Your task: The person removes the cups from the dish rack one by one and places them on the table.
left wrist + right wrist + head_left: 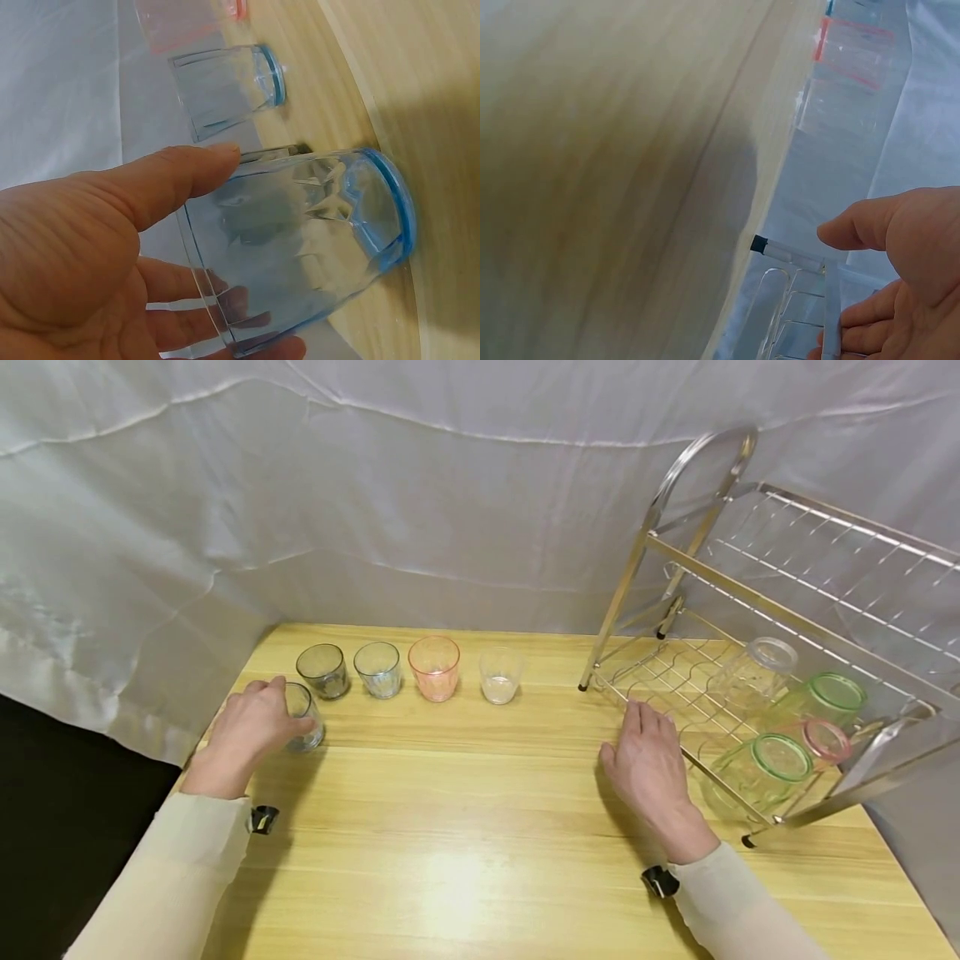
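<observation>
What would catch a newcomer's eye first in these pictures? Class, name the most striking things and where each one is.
The shiny metal rack stands out first, filling the table's right side, with green and pink glasses among those on its lower shelf. Next comes the row of four glasses along the back, one rimmed in pink. At the left, the left hand grips a bluish glass.

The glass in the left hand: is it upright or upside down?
Upright: in the head view, the glass has its rim uppermost, beside the left hand, and its base toward the table.
</observation>
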A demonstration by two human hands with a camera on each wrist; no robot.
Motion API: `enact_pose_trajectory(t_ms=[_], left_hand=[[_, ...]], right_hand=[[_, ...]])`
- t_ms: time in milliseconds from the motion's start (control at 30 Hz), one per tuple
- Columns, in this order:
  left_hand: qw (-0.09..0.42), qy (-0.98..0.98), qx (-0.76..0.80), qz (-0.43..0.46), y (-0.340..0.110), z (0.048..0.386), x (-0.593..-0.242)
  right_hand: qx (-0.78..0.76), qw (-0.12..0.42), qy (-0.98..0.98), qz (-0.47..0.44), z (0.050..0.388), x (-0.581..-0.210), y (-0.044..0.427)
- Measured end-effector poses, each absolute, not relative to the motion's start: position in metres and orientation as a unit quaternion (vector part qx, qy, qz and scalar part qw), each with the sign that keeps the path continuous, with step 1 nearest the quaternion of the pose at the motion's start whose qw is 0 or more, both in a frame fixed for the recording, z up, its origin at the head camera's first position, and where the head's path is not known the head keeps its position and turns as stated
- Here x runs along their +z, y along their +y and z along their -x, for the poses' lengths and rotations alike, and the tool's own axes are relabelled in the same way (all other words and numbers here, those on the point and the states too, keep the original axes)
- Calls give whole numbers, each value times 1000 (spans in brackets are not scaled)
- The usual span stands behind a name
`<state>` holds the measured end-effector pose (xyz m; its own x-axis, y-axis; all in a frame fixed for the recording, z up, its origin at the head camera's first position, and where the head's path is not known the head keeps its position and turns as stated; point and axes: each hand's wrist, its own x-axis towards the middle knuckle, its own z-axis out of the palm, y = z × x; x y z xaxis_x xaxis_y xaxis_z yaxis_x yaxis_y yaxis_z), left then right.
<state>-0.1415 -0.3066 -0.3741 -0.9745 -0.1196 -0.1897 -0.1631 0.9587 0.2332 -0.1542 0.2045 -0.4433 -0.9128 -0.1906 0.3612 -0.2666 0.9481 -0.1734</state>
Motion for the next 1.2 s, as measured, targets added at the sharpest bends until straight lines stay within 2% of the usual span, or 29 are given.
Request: enact_pose_trajectory(t_ms=[1200], left_hand=[[119, 984, 115, 66, -311, 143, -367]], right_hand=[[117, 181, -969, -120, 154, -445, 205]])
